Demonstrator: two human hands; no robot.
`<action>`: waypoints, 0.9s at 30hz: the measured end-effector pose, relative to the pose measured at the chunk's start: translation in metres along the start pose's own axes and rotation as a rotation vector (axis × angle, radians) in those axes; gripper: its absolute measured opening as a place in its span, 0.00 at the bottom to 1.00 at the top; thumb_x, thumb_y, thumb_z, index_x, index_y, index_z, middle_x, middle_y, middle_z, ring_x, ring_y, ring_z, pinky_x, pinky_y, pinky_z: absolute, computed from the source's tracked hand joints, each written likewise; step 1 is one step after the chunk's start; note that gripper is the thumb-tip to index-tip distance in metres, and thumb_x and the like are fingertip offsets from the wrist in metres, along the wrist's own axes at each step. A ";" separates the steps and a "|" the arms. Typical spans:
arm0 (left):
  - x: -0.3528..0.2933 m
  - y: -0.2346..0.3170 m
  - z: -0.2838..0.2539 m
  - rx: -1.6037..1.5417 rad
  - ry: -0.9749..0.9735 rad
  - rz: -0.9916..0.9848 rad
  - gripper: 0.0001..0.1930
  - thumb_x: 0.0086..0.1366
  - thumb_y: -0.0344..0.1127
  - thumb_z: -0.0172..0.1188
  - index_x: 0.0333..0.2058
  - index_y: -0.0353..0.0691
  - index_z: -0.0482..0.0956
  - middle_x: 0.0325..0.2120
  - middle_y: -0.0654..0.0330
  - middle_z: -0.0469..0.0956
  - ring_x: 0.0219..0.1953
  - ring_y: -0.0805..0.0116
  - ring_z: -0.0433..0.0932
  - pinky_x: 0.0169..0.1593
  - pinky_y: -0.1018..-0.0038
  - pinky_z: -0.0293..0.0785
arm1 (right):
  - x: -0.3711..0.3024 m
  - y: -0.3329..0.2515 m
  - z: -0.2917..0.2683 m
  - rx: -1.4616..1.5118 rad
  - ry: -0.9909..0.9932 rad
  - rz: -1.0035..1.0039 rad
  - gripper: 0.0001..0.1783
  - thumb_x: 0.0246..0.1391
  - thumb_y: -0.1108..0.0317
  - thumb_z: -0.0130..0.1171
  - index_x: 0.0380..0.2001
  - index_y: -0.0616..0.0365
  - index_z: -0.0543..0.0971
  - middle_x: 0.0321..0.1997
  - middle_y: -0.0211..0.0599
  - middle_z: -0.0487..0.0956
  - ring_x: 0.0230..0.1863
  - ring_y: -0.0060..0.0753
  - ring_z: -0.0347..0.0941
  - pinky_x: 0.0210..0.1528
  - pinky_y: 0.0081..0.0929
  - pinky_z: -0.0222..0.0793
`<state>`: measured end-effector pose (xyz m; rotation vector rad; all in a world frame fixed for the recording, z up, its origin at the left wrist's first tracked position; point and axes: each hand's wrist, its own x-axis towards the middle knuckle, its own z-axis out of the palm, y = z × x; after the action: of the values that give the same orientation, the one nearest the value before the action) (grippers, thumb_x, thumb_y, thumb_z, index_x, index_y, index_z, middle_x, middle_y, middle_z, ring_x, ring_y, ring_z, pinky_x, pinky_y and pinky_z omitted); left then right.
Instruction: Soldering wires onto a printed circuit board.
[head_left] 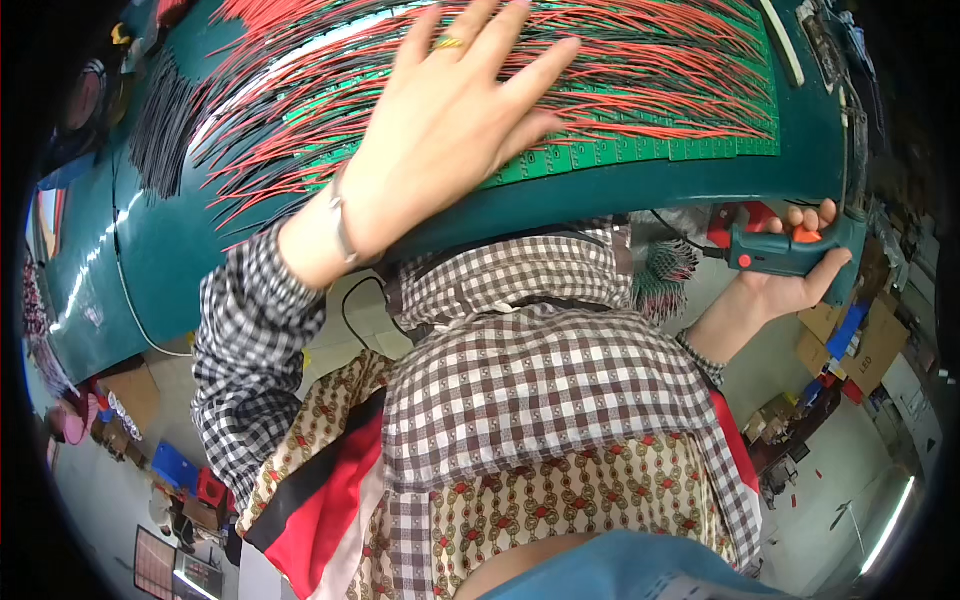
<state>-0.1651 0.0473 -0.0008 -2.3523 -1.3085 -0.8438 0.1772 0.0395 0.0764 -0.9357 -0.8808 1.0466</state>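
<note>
My left hand [440, 130], with a ring and a bracelet, is spread with its fingers apart over a dense layer of red and black wires [660, 85]. It holds nothing. Beneath the wires lie rows of small green circuit boards [620, 150], lined up along the table's near edge. At the right edge of the table, my right hand [790, 285] is closed round the handle of a green corded power tool [785, 258] with an orange trigger. The tool's front end is dark and blurred, so its exact kind is hard to tell.
A bundle of black wires [165, 125] lies on the green table [90, 290] at the left. At the far right are a pale stick [784, 42] and dark tools. A bunch of wires [665, 275] sits below the near edge. Cardboard boxes [875, 350] stand at the right.
</note>
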 end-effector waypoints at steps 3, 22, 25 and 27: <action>-0.027 -0.013 0.007 0.037 0.362 0.025 0.33 0.60 0.57 0.57 0.61 0.48 0.68 0.58 0.42 0.65 0.62 0.45 0.62 0.60 0.53 0.59 | 0.000 0.001 0.003 0.003 -0.013 0.011 0.32 0.61 0.43 0.51 0.51 0.64 0.72 0.35 0.35 0.76 0.38 0.32 0.74 0.33 0.27 0.75; -0.065 0.001 -0.122 -0.210 0.082 -0.477 0.13 0.52 0.27 0.66 0.38 0.39 0.82 0.38 0.58 0.79 0.39 0.59 0.79 0.42 0.68 0.77 | 0.032 -0.025 -0.004 0.016 -0.281 0.067 0.33 0.61 0.46 0.52 0.56 0.65 0.68 0.40 0.36 0.73 0.43 0.36 0.69 0.41 0.33 0.71; -0.078 -0.008 -0.116 -0.313 -0.015 -0.493 0.18 0.53 0.34 0.68 0.45 0.42 0.81 0.45 0.58 0.78 0.47 0.57 0.77 0.51 0.63 0.74 | 0.025 -0.015 0.014 0.026 -0.308 0.107 0.33 0.61 0.46 0.52 0.55 0.66 0.69 0.39 0.38 0.75 0.43 0.37 0.71 0.39 0.34 0.76; -0.071 -0.004 -0.124 -0.264 -0.190 -0.480 0.22 0.53 0.37 0.67 0.49 0.45 0.79 0.51 0.56 0.75 0.53 0.55 0.73 0.54 0.60 0.70 | 0.022 -0.011 0.016 0.005 -0.314 0.122 0.34 0.60 0.46 0.54 0.56 0.66 0.68 0.40 0.37 0.74 0.45 0.36 0.70 0.41 0.32 0.73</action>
<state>-0.2394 -0.0637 0.0507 -2.3931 -2.0028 -0.9950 0.1716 0.0617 0.0951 -0.8418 -1.0888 1.3236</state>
